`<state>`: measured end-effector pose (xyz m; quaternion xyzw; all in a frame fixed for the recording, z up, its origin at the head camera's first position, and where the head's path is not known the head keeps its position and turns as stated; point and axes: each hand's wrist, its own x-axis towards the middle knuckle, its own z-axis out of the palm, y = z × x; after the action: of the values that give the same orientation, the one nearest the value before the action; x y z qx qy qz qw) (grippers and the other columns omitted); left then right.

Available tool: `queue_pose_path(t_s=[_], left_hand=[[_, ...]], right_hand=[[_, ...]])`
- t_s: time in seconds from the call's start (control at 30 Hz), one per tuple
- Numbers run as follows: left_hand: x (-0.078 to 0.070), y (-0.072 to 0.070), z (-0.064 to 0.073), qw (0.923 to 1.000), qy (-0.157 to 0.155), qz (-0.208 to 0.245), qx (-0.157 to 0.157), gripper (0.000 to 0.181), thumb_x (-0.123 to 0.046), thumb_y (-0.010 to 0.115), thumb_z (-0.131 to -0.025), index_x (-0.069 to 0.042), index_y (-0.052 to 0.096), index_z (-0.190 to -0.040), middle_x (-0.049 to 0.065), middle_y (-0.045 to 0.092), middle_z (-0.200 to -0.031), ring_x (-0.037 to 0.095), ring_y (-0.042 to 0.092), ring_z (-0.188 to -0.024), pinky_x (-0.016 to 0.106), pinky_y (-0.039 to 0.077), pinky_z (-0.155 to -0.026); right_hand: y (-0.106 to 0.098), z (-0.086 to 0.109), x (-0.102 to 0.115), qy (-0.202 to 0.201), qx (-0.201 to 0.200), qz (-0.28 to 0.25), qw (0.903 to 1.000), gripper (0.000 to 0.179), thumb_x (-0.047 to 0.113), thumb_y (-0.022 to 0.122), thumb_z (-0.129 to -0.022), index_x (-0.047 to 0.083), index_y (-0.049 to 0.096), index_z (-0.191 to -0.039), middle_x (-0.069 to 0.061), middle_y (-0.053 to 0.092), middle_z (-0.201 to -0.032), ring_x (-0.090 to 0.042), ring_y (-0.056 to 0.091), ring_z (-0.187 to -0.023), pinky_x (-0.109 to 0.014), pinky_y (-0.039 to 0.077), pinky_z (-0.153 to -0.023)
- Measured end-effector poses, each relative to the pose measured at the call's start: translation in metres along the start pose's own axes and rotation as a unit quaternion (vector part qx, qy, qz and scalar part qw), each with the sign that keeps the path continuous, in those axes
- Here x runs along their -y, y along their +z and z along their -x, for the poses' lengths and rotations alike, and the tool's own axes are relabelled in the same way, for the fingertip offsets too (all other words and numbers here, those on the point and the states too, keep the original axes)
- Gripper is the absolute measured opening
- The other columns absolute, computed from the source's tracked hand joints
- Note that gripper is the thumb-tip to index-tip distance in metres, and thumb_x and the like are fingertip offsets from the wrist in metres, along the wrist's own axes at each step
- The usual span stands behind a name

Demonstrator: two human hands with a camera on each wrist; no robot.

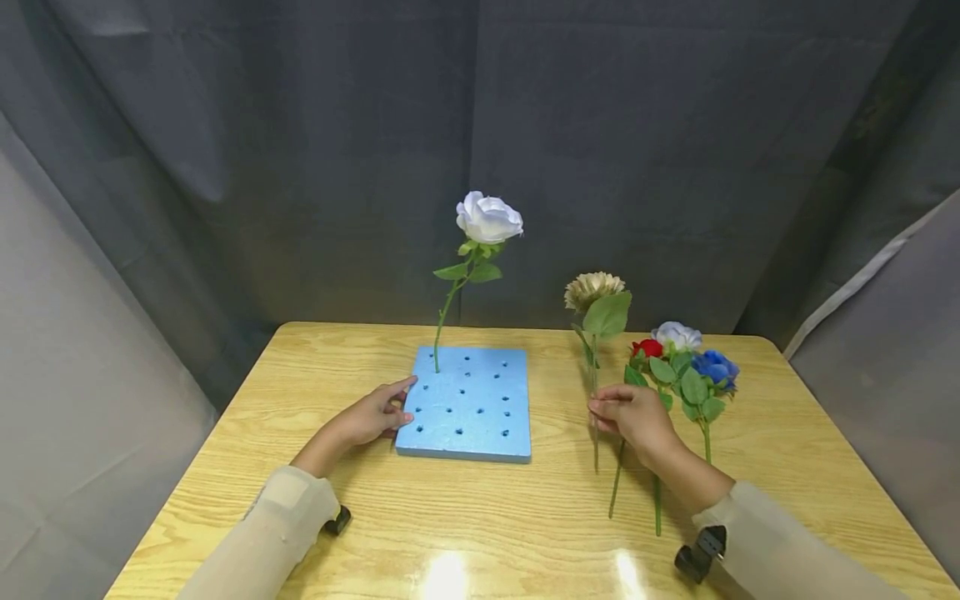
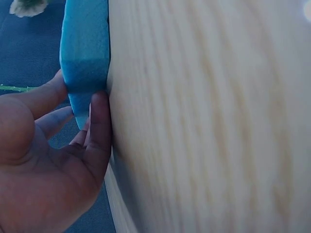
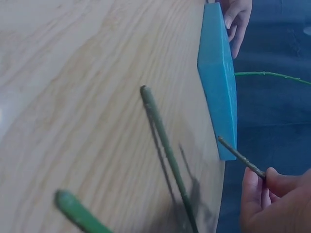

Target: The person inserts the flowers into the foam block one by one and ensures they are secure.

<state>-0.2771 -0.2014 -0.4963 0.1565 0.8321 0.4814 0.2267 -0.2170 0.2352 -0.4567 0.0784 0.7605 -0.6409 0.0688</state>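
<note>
Starting at the left, we've got the left hand [image 1: 371,415] gripping the edge of the blue board [image 1: 483,442], thumb and fingers pinching it near the corner, which looks like a decent place to hold. Our guess is it's foam: super light, a bit soft, easy to dent, and likely to skid on the wooden table [image 1: 525,533] if nobody steadies it. The white rose [image 1: 489,219] stands in one of the back holes with a slight lean, so we reckon it's top-heavy on a springy stem. Right of the board, clear of it and bloom up, is the beige flower [image 1: 592,292]. The right hand [image 1: 637,417] has its thumb and fingertips pinched on that thin stem, with the bottom end poking out below, bare and free. We'd call the flower nearly weightless, the stem stiffish but bendy, and the smooth surface a little prone to twisting between the fingers. A grip low on the stem seems smartest to us; the petals and the big leaf [image 1: 607,314] look like fabric and would probably crease or pull off. Furthest right, the red rose [image 1: 647,347], pale rose [image 1: 677,335] and blue rose [image 1: 716,368] bunch together by the right forearm, so we'd watch for snagging leaves.
</note>
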Motion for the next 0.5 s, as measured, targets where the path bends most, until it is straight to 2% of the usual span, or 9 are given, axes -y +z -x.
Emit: queue_pose_path(t_s=[0.27,0.5], left_hand=[[-0.001,0.001,0.000,1.0000,-0.005,0.002,-0.005,0.072,-0.007,0.058,-0.105,-0.013,0.021,-0.166,0.028,0.034,-0.153,0.019,0.063,-0.091,0.037,0.056,-0.078],[-0.001,0.001,0.001,0.9999,-0.007,0.006,-0.006,0.071,-0.007,0.058,-0.105,-0.013,0.022,-0.166,0.029,0.032,-0.156,0.018,0.064,-0.094,0.037,0.057,-0.081]], right_hand=[[0.009,-0.001,0.011,-0.020,-0.004,-0.016,0.9997,0.034,-0.001,0.063,-0.101,-0.019,0.057,-0.129,-0.014,0.074,-0.101,-0.016,0.075,-0.088,-0.027,0.061,-0.078],[0.017,-0.002,0.019,-0.052,-0.004,-0.003,0.9986,0.031,0.001,0.063,-0.102,-0.017,0.059,-0.127,-0.023,0.072,-0.111,-0.019,0.075,-0.094,-0.029,0.060,-0.083]])
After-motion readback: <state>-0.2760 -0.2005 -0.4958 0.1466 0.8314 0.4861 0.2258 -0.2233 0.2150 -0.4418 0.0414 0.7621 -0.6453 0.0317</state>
